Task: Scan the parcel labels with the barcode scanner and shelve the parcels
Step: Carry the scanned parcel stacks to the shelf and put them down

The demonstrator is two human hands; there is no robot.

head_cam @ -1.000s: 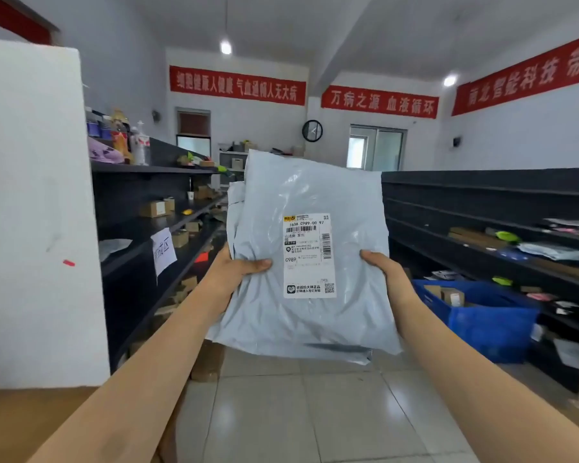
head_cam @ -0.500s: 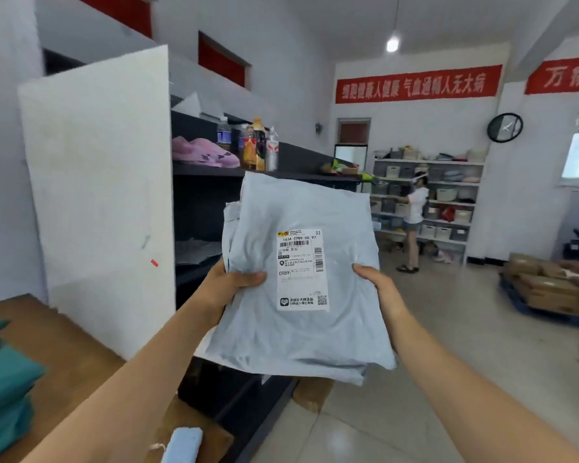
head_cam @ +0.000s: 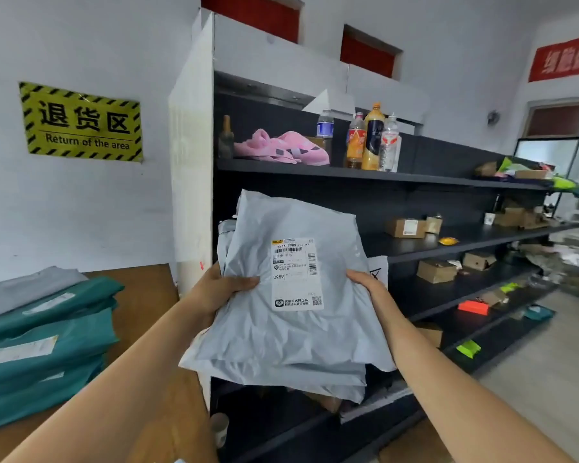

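At the centre of the frame, the left hand (head_cam: 222, 289) and right hand (head_cam: 368, 283) pinch the side edges of a stack of grey parcels (head_cam: 281, 332), which looks soft, light and slippery, best held there.

Two hands: left hand (head_cam: 221, 289), right hand (head_cam: 368, 285). Grey parcels (head_cam: 281, 335) in the held stack: at least three, exact count unclear. One printed label (head_cam: 296, 274) faces out. Top shelf (head_cam: 315, 168): five bottles (head_cam: 375, 135), two pink slippers (head_cam: 281, 148). One yellow sign (head_cam: 81, 123), far left. Teal parcels (head_cam: 47, 345) on the near-left surface (head_cam: 141, 295): about four, overlapping. Small cardboard boxes (head_cam: 403, 227) on the right: at least four.
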